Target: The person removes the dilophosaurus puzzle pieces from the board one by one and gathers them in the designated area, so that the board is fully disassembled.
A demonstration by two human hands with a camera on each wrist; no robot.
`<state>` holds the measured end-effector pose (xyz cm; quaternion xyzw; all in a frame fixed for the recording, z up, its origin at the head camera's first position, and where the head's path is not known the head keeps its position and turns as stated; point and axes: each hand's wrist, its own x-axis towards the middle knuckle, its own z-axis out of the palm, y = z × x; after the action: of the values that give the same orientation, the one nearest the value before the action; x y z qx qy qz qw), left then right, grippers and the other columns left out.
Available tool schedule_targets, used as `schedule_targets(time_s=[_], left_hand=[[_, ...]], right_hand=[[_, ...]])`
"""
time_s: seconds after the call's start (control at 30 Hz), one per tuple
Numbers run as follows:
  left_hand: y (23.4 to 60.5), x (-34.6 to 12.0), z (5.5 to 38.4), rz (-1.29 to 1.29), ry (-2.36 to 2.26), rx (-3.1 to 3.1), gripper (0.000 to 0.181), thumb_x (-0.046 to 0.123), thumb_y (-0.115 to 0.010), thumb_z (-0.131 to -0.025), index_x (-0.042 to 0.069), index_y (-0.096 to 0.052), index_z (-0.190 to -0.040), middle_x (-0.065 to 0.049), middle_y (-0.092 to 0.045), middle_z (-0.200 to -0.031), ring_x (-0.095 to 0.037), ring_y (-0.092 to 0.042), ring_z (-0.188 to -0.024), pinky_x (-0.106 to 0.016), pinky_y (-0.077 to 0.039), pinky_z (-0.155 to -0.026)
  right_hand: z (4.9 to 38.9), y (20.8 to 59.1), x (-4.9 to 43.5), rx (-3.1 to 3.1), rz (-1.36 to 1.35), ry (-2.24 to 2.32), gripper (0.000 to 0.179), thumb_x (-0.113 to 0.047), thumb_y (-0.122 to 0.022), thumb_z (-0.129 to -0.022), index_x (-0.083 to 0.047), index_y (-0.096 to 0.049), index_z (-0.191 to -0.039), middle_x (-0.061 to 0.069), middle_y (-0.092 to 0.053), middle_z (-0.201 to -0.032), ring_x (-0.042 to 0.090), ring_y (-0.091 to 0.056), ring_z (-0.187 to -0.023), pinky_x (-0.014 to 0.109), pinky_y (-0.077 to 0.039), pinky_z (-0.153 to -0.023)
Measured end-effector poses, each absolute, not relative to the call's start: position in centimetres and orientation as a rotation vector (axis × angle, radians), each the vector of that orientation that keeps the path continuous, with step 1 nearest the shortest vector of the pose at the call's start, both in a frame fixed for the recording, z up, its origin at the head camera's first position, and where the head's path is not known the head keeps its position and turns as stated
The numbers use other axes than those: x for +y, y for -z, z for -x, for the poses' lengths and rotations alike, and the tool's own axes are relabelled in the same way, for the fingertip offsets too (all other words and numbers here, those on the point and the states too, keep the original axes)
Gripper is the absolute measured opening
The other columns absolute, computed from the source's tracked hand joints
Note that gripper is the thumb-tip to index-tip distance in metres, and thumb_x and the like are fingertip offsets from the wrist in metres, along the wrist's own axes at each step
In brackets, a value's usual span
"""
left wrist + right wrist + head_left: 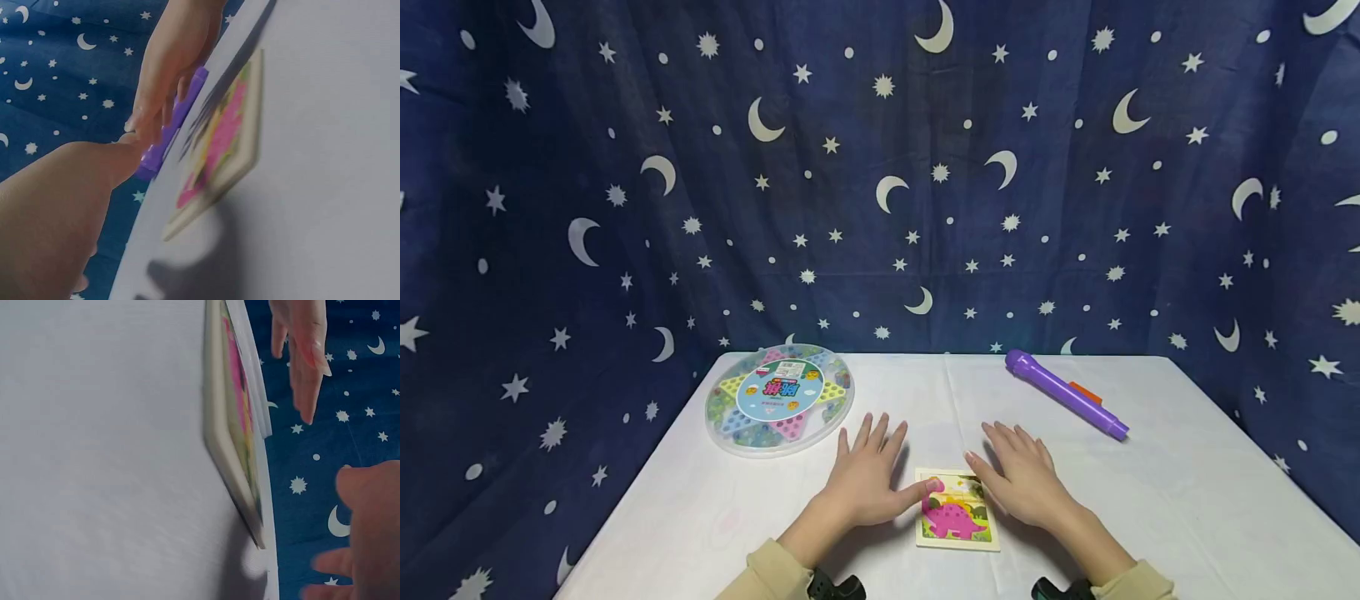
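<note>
A small framed picture puzzle [955, 521] with a pink dinosaur lies on the white table between the two hands. My left hand [868, 483] is spread out at its left, the thumb overlapping the puzzle's upper left in the head view. On the other side my right hand [1022, 479] has its fingers extended, the thumb by the puzzle's upper right corner. Nothing is held by either hand. In the left wrist view the puzzle [219, 144] lies below the left hand [69, 206], which casts a shadow beside it. The right wrist view shows its pale edge [215, 419] side-on.
A round clear-covered board game [780, 400] with a coloured star and marbles sits at the back left. Toward the back right lies a purple tube [1067, 393], with an orange piece [1086, 392] beside it. A blue moon-and-star curtain [925, 233] hangs behind the table [1187, 500].
</note>
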<state>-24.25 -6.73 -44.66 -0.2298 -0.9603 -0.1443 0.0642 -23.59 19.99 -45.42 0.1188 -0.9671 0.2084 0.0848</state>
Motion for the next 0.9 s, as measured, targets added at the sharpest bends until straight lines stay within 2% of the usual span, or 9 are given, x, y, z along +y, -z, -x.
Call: schedule_targets(time_s=[0.17, 0.33, 0.43, 0.6, 0.77, 0.9], left_hand=[[46.1, -6.6, 23.8, 0.756, 0.564, -2.923, 0.099, 0.083, -0.046, -0.087, 0.011, -0.044, -0.156, -0.015, -0.041, -0.159, -0.040, -0.029, -0.150, -0.068, -0.024, -0.115], [47.8, -6.6, 22.7, 0.695, 0.724, -2.870, 0.092, 0.078, -0.050, -0.089, 0.009, -0.051, -0.150, -0.012, -0.050, -0.153, -0.035, -0.039, -0.146, -0.063, -0.021, -0.118], [48.5, -6.5, 22.5, 0.662, 0.767, -2.836, 0.087, 0.075, -0.052, -0.091, 0.008, -0.054, -0.147, -0.011, -0.054, -0.150, -0.033, -0.042, -0.144, -0.059, -0.021, -0.120], [48.7, -6.5, 22.0, 0.678, 0.779, -2.743, 0.075, 0.065, -0.056, -0.095, 0.009, -0.056, -0.144, -0.009, -0.057, -0.146, -0.030, -0.046, -0.141, -0.058, -0.026, -0.119], [48.8, -6.4, 20.2, 0.802, 0.736, -2.574, 0.053, 0.045, -0.067, -0.096, 0.010, -0.063, -0.136, -0.006, -0.063, -0.137, -0.025, -0.055, -0.132, -0.055, -0.042, -0.110], [48.8, -6.1, 19.4, 0.946, 0.633, -2.434, 0.035, 0.034, -0.073, -0.093, 0.013, -0.073, -0.121, -0.001, -0.070, -0.126, -0.021, -0.062, -0.124, -0.048, -0.050, -0.102]], right_hand=[[24.1, 46.2, 19.7, -2.903, -0.421, -0.647, 0.060, -0.058, -0.049, -0.103, -0.010, -0.065, -0.134, 0.018, -0.057, -0.141, 0.045, -0.043, -0.137, 0.073, -0.024, -0.110], [24.7, 46.8, 19.3, -2.866, -0.393, -0.696, 0.039, -0.050, -0.060, -0.100, -0.016, -0.073, -0.115, 0.005, -0.066, -0.119, 0.030, -0.056, -0.119, 0.062, -0.037, -0.102], [24.9, 46.8, 19.5, -2.837, -0.388, -0.742, 0.028, -0.043, -0.068, -0.097, -0.018, -0.075, -0.108, 0.000, -0.067, -0.109, 0.022, -0.058, -0.107, 0.053, -0.044, -0.096], [25.1, 46.2, 19.4, -2.831, -0.432, -0.872, 0.013, -0.034, -0.075, -0.094, -0.022, -0.075, -0.099, -0.009, -0.064, -0.095, 0.010, -0.056, -0.089, 0.039, -0.052, -0.084], [25.1, 46.1, 18.9, -2.837, -0.505, -0.927, 0.007, -0.030, -0.076, -0.094, -0.026, -0.076, -0.098, -0.014, -0.064, -0.093, 0.008, -0.056, -0.086, 0.038, -0.053, -0.083], [24.9, 46.3, 18.7, -2.841, -0.535, -0.887, 0.005, -0.029, -0.076, -0.093, -0.026, -0.077, -0.097, -0.015, -0.066, -0.095, 0.010, -0.058, -0.092, 0.040, -0.053, -0.086]])
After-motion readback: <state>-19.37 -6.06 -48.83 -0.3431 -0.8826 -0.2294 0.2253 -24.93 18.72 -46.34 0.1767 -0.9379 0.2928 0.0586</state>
